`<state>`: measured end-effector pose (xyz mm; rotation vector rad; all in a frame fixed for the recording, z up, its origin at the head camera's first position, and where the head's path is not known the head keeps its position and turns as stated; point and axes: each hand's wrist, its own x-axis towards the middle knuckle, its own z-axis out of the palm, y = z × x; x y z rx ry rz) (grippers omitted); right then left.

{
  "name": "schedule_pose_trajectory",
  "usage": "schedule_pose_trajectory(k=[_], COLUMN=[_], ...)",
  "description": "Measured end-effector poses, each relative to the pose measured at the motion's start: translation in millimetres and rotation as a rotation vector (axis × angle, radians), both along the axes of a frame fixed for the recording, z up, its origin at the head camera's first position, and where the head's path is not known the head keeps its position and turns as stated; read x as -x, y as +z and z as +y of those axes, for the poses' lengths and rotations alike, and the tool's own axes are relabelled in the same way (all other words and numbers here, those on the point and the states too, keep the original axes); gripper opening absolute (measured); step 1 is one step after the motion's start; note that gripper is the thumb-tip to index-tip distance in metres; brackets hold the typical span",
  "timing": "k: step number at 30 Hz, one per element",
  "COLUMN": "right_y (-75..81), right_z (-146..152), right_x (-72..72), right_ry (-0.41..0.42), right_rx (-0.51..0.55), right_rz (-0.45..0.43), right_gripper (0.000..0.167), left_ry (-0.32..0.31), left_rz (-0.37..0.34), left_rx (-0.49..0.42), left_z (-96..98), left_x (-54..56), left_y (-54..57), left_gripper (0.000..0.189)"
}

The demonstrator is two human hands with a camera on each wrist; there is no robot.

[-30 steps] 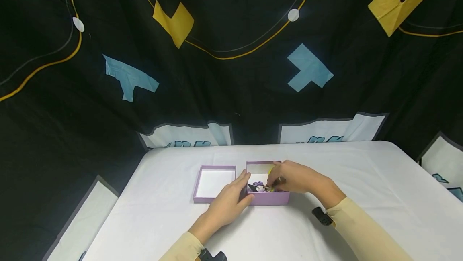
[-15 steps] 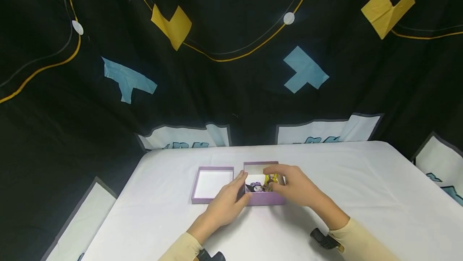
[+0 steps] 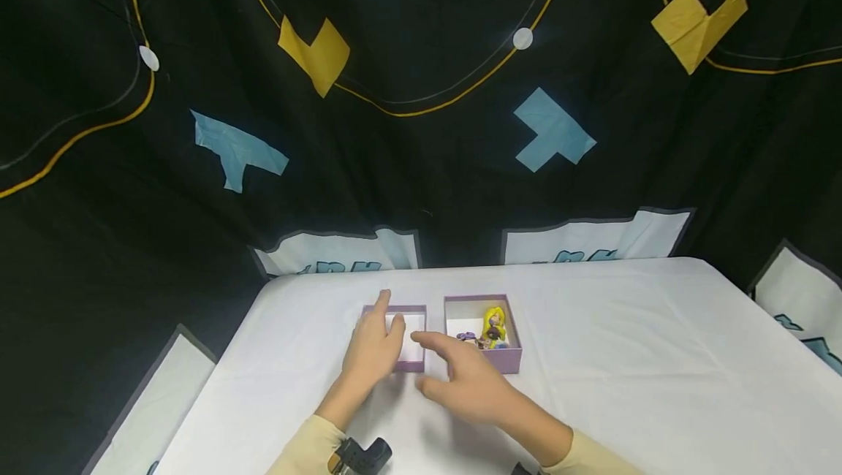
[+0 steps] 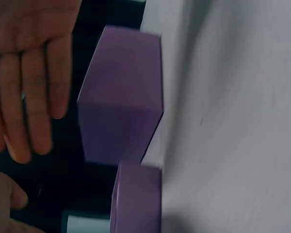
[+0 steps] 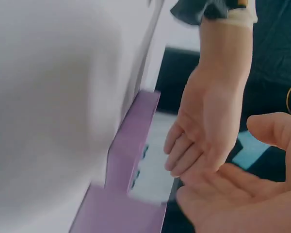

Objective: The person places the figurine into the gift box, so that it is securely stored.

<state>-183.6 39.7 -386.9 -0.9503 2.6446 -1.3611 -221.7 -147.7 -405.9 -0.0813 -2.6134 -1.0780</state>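
Note:
My left hand (image 3: 371, 347) is over the shallow purple lid (image 3: 411, 367), fingers stretched forward and holding nothing; contact with it cannot be told. My right hand (image 3: 467, 384) reaches left in front of the open purple box (image 3: 505, 361), fingers extended and empty. Inside the box are a figurine with long yellow hair (image 3: 493, 321) and a partly hidden purple-and-dark figure (image 3: 465, 336). In the left wrist view, the right hand (image 4: 31, 82) hangs beside the box (image 4: 121, 87). The right wrist view has the left hand (image 5: 208, 126) beyond the right hand's fingers (image 5: 242, 189).
A white cloth covers the table (image 3: 625, 351). Behind it hangs a black curtain (image 3: 421, 168) with yellow and blue patches. Dark cameras sit on both wrists, the left camera (image 3: 365, 455) showing more fully.
My right hand has left the yellow-haired figurine in the box and moved left and nearer. My left hand has come off the box's left side and moved left over the lid.

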Motion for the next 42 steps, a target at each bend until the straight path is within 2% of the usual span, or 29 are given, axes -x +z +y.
schedule_pose_trajectory(k=[4, 8, 15, 21, 24, 28, 31, 34, 38, 42], right_y=[-7.5, -17.6, -31.2, -33.6, -29.2, -17.7, -6.9, 3.4, 11.7, 14.6], right_z=[-18, -32, -44, -46, -43, -37, -28, -17, -5, 8], right_x=[-0.5, 2.7, 8.5, 12.9, 14.5, 17.6, 20.2, 23.0, 26.6, 30.2], right_ry=[-0.061, -0.14, -0.218, -0.226, -0.234, -0.21, -0.176, -0.172, -0.204, -0.227], right_rx=[-0.011, 0.034, 0.174, 0.203, 0.18, 0.159, 0.199, 0.256, 0.286, 0.316], right_rz=[-0.109, -0.208, -0.368, -0.377, -0.358, -0.316, -0.299, -0.287, -0.257, -0.248], right_gripper=[0.069, 0.083, 0.094, 0.09, 0.088, 0.083, 0.078, 0.075, 0.069, 0.064], left_ry=[0.098, 0.152, 0.164, 0.145, 0.174, 0.214, 0.194, 0.14, 0.085, 0.067], left_rz=[-0.074, -0.147, -0.187, -0.184, -0.169, -0.134, -0.095, -0.051, -0.02, 0.0], left_rx=[0.044, 0.072, 0.084, 0.071, 0.084, 0.076, 0.036, -0.025, -0.111, -0.216], left_z=[-12.0, -18.6, -20.8, -16.6, -14.3, -11.7, -6.0, 2.6, 12.8, 21.7], left_x=[3.9, 5.4, 6.7, 5.0, 3.1, -1.4, -5.5, -9.3, -13.6, -12.9], left_y=[-0.6, -5.4, -14.2, -19.0, -12.0, 6.8, 21.8, 31.9, 36.5, 35.2], left_gripper=[0.061, 0.063, 0.06, 0.058, 0.062, 0.065, 0.069, 0.075, 0.078, 0.078])
